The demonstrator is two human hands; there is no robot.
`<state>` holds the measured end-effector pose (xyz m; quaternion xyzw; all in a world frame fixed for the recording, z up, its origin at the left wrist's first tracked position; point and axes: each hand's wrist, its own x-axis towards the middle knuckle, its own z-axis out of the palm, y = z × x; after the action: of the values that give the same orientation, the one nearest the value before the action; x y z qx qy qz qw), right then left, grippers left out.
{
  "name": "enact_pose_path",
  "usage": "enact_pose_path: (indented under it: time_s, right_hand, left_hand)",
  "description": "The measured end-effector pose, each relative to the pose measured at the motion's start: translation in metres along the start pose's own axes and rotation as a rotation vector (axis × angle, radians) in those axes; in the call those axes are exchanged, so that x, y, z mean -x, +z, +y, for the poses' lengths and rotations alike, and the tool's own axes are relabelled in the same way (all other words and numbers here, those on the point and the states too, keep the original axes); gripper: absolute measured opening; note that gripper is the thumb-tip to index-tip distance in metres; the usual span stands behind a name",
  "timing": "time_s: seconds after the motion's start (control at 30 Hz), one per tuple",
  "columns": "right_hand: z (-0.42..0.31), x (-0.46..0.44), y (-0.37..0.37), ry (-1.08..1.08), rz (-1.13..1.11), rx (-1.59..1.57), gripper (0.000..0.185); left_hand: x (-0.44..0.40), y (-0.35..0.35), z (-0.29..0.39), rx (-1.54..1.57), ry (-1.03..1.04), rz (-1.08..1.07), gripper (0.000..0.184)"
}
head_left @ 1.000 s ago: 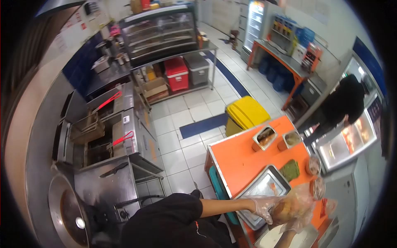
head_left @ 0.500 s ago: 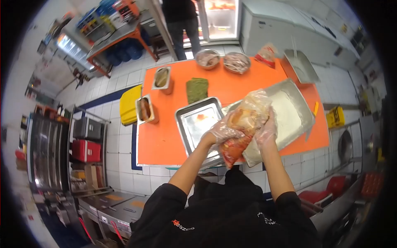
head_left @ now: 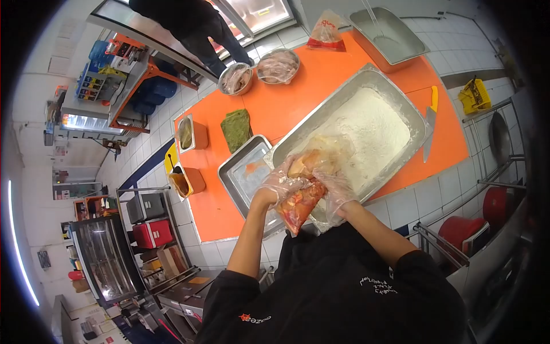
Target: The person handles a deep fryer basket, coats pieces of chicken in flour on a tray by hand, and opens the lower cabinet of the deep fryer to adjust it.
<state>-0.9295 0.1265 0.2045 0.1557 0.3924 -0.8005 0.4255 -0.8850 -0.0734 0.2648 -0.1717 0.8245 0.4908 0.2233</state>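
The clear plastic bag is bulging with orange-red, wet-looking meat, its surface shining and wrinkling. The left hand and right hand are grasping it in a two-sided grip, above the flour tray's corner near the table's front edge.

Left hand and right hand, both in clear gloves, got plastic bag of reddish-orange stuff over near-left end of big tray, white powder inside. Smaller tray left, knife right. Two bowls far side of orange table, person beyond.
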Motion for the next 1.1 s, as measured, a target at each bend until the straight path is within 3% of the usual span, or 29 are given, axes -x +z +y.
enact_pose_path:
  time_s: [0.13, 0.2, 0.33, 0.47, 0.57, 0.67, 0.73, 0.83, 0.93, 1.1]
  right_hand:
    - [0.021, -0.015, -0.015, -0.081, -0.025, 0.049, 0.076]
    - [0.027, -0.022, -0.020, -0.012, 0.025, 0.013, 0.072]
    - [0.015, -0.021, -0.018, 0.160, 0.065, -0.088, 0.072]
    - [0.016, -0.034, -0.026, 0.128, 0.026, -0.068, 0.072]
    - [0.016, -0.029, -0.028, 0.056, 0.148, -0.020, 0.064]
    - [0.001, -0.032, -0.037, 0.156, 0.029, 0.047, 0.057]
    - [-0.013, -0.025, -0.033, 0.215, -0.048, -0.122, 0.055]
    - [-0.013, -0.020, -0.023, 0.254, 0.002, -0.199, 0.051]
    - [-0.014, -0.023, -0.026, 0.255, -0.123, -0.229, 0.045]
    - [-0.014, -0.027, -0.034, 0.197, -0.126, -0.168, 0.043]
  left_hand:
    - [0.003, 0.000, 0.015, -0.229, -0.046, -0.011, 0.090]
    - [0.002, -0.002, 0.017, -0.304, 0.013, -0.028, 0.092]
    - [0.004, -0.006, 0.029, -0.242, -0.104, -0.097, 0.092]
    - [0.002, -0.002, 0.017, -0.260, -0.101, -0.112, 0.093]
    - [0.001, 0.000, 0.011, -0.251, -0.097, -0.128, 0.093]
    - [0.002, 0.003, 0.009, -0.248, -0.049, -0.135, 0.093]
    - [0.004, 0.005, 0.013, -0.265, 0.000, -0.126, 0.094]
    - [0.006, 0.003, 0.032, -0.261, -0.029, -0.167, 0.091]
    - [0.007, 0.003, 0.047, -0.369, -0.083, -0.205, 0.088]
    - [0.007, 0.005, 0.050, -0.427, -0.056, -0.205, 0.081]
